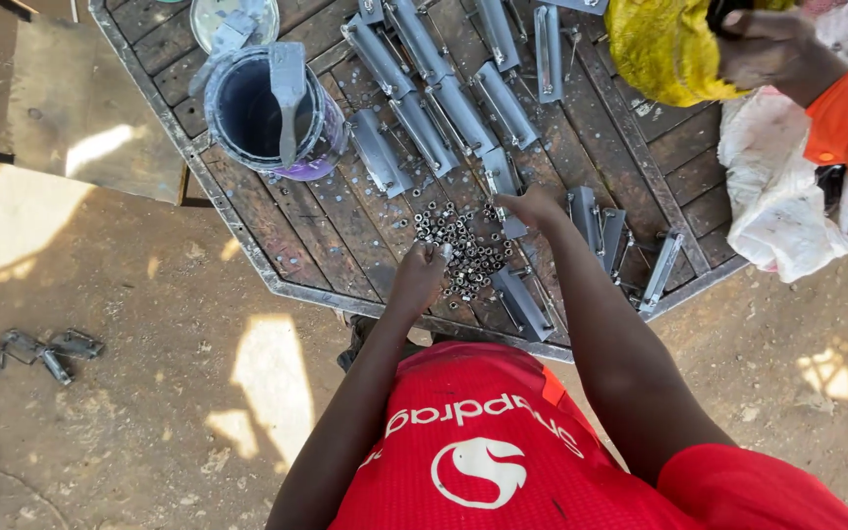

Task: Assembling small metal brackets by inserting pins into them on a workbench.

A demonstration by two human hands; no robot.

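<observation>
My left hand [418, 278] hovers over a pile of small metal nuts [463, 250] on the metal table [277, 236], fingertips pinched on one nut. My right hand [534, 207] reaches just past the pile and grips the end of a grey metal latch piece [503, 177]. Several similar grey latch pieces [424, 88] lie in rows across the table beyond both hands, and more [596, 226] sit to the right of my right arm.
A paint bucket [267, 108] with a grey stirring paddle stands at the table's far left. Another person's hand [768, 44], in an orange sleeve, holds a yellow cloth [660, 49] at top right, above a white bag [777, 196]. Loose metal parts [31, 348] lie on the dirt floor.
</observation>
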